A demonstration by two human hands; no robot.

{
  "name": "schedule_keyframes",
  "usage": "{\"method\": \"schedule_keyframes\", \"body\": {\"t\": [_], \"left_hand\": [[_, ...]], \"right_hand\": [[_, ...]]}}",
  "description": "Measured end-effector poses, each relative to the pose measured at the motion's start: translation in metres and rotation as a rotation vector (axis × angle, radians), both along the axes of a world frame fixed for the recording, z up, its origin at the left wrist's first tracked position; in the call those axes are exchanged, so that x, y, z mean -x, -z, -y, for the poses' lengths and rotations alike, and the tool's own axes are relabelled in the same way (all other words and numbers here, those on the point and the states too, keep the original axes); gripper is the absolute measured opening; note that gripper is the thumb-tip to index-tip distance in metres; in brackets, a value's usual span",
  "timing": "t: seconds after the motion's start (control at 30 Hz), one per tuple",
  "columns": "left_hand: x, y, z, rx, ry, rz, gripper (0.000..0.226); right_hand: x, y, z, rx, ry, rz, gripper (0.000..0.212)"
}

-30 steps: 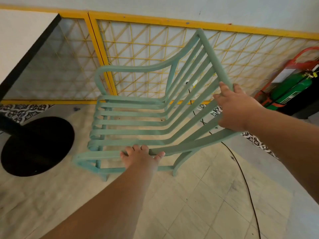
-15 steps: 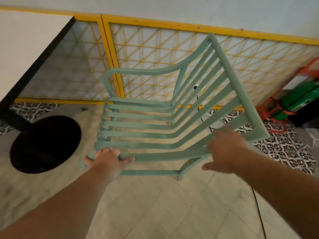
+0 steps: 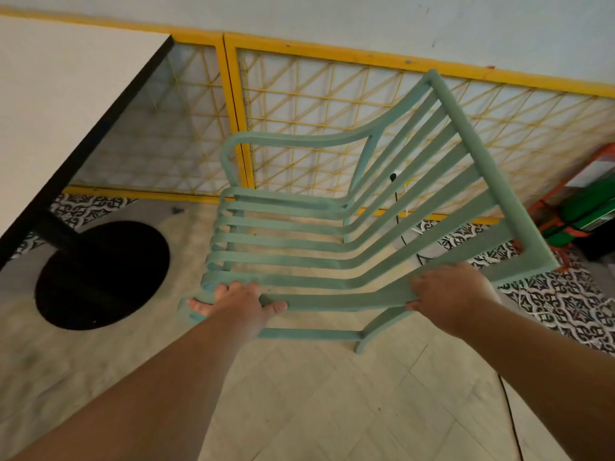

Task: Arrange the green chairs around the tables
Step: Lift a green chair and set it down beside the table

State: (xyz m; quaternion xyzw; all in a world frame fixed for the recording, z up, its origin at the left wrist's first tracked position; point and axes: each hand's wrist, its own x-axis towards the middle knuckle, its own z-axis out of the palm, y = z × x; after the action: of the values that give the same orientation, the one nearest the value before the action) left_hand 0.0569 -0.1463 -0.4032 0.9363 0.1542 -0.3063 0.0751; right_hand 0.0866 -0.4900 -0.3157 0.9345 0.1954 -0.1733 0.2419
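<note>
A green slatted armchair (image 3: 332, 234) stands on the tiled floor, its seat facing left toward a white table (image 3: 60, 104) with a black edge. My left hand (image 3: 238, 302) grips the near armrest at its front end. My right hand (image 3: 452, 294) holds the same armrest where it meets the backrest. The table's round black base (image 3: 100, 274) lies on the floor left of the chair.
A yellow lattice fence (image 3: 299, 104) runs behind the chair along a white wall. At the right edge a green cylinder sits in a red stand (image 3: 585, 207). A black cable (image 3: 509, 410) trails across the floor on the right, near patterned tiles (image 3: 565, 301).
My right hand left the top of the backrest and came down onto the near armrest. My left hand slid along that armrest toward its front. The view shifted, bringing more of the table in.
</note>
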Motion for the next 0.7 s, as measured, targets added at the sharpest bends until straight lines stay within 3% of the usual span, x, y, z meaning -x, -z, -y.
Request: {"method": "schedule_keyframes", "body": {"t": [0.5, 0.6, 0.7], "left_hand": [[-0.028, 0.003, 0.000, 0.014, 0.017, 0.031, 0.082], [-0.022, -0.003, -0.005, 0.078, 0.028, 0.051, 0.077], [-0.003, -0.020, -0.019, 0.232, 0.030, 0.111, 0.091]], "right_hand": [[-0.029, 0.006, 0.001, 0.013, 0.022, 0.073, 0.040], [-0.027, 0.002, -0.003, 0.041, 0.044, 0.057, 0.041], [-0.019, 0.001, -0.013, 0.001, 0.085, -0.011, 0.046]]}}
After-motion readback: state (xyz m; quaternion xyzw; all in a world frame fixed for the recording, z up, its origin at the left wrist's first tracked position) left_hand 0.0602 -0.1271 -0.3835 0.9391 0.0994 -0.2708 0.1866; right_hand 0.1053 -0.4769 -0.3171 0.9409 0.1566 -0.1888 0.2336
